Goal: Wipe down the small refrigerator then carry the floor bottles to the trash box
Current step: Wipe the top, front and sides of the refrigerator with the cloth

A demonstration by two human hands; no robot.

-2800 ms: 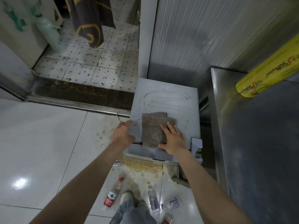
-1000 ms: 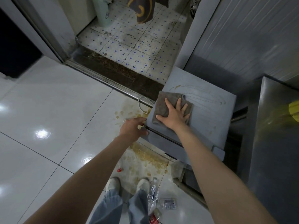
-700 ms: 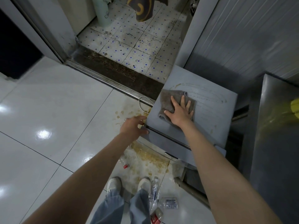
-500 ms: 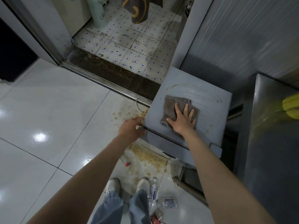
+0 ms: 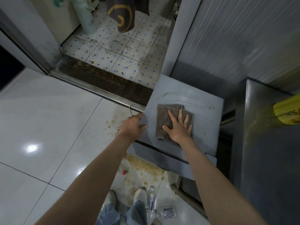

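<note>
Right hand (image 5: 177, 129) lies flat with fingers spread on the cloth (image 5: 170, 122), palm pressing it down on the fridge (image 5: 203, 127) top; it grasps nothing, only presses. I see my left hand (image 5: 132, 126) at the fridge's left edge, thumb hooked over the top near the near-left corner and fingers curled around the side, gripping the edge.

I make the cloth out as a grey-brown, nappy square, folded, with a doubled hem at its far right corner. It sits left of centre on the top. That top is a smooth, matte grey-blue slab with squared corners. A thin brown looping streak (image 5: 186, 95) runs across its far half, beyond the cloth, and small brown flecks dot the right side.

On the glossy white floor tiles near my shoes (image 5: 141, 194), clear plastic bottles (image 5: 151, 202) lie on their sides, one crushed flat just to the right. A small red cap (image 5: 124, 172) lies to the left of them. Tan, blotchy spill marks (image 5: 142, 169) spread over the tiles under the fridge's near edge. To the right stands a dull steel cabinet (image 5: 267, 159) with a yellow roll (image 5: 287, 111) on it.
</note>
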